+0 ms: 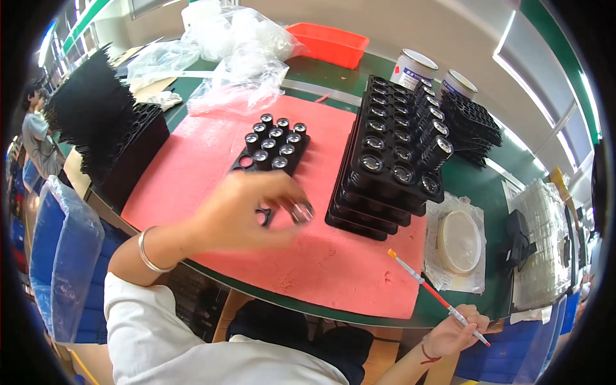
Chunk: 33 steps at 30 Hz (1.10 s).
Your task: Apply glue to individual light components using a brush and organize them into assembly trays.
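My left hand (256,208), a metal bangle on its wrist, pinches a small dark cylindrical part with a shiny end (302,213). It is above the near end of a black tray (240,168); the hand covers part of that tray. Similar black cylinders with glassy tops (276,133) stand upright in the tray's far holes. Low on the right, my right hand (457,330) closes round a thin brush (428,290) with a red and white handle, its orange tip pointing up and left. To the right of the left hand rises a stack of black trays (369,208) filled with such parts.
A pink foam mat (321,276) covers the green table. Round pale dish (459,241), metal cans (416,67), black trays (471,125) and clear plastic boxes (545,237) line the right. Plastic bags (240,70), a red bin (328,45) and stacked black trays (131,154) sit behind and left. A person (42,138) stands far left.
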Motion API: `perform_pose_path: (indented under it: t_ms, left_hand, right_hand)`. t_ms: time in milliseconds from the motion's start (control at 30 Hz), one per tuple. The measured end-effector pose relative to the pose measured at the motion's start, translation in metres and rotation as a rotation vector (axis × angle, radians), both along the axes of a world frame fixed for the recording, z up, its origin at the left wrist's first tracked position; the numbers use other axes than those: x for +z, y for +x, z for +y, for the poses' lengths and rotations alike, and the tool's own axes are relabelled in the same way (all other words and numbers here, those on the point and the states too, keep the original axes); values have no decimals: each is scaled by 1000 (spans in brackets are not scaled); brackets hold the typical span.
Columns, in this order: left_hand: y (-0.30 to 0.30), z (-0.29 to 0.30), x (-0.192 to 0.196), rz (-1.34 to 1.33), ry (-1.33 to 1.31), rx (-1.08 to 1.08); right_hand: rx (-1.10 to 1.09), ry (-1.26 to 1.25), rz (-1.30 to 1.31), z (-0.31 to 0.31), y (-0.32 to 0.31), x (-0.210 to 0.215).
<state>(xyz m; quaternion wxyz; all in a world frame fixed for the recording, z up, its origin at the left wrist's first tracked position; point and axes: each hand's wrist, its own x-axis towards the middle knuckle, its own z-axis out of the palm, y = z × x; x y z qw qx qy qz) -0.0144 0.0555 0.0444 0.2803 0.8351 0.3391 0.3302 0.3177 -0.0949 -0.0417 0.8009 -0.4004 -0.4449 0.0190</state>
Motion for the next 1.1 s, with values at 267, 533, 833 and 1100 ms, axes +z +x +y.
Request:
perform_pose_path:
  t_ms: [267,533,833,1100]
  left_hand:
    - [-69,47,-19,79,100,521]
    - [-74,63,-39,185,162,466]
    - [-39,39,18,300,512,541]
    - [83,17,91,168,675,125]
  right_hand:
    - [4,1,3,-2,4,-5]
    - [11,32,40,0,-4,0]
    - [-18,33,-24,3,-5,1]
    - [84,32,-3,-2,-3,1]
